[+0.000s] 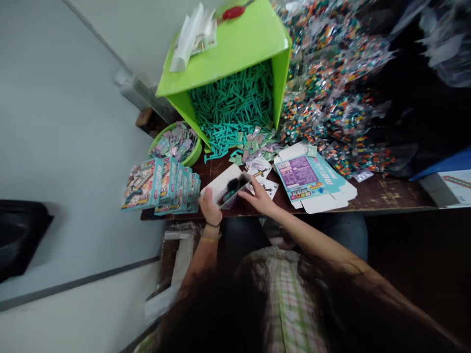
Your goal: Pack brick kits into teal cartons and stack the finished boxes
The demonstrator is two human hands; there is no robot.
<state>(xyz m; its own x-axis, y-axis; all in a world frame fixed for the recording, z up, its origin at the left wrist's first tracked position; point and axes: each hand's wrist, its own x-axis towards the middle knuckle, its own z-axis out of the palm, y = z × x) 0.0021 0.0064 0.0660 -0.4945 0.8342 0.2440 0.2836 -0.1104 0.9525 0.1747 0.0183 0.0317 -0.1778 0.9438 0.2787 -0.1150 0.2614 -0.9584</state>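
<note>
Between my hands is a small cardboard box (222,182), tilted, its white flap raised and its open side facing me. Dark and teal pieces show inside, too blurred to name. My left hand (211,208) grips the box's left end, thumb up along its edge. At the opposite end, my right hand (260,197) has its thumb and fingers closed about the box's edge. Just beyond my right hand lie printed cards (270,188) with a pixel-style sword picture. A flattened teal and purple carton (312,177) rests right of that hand.
A green bin (235,61) on its side spills teal sticks (221,139). Small packets (253,144) lie before it. A green basket (195,154) of packets stands left, behind a row of filled-out boxes (143,184). Bags of colourful pieces (327,83) heap at right.
</note>
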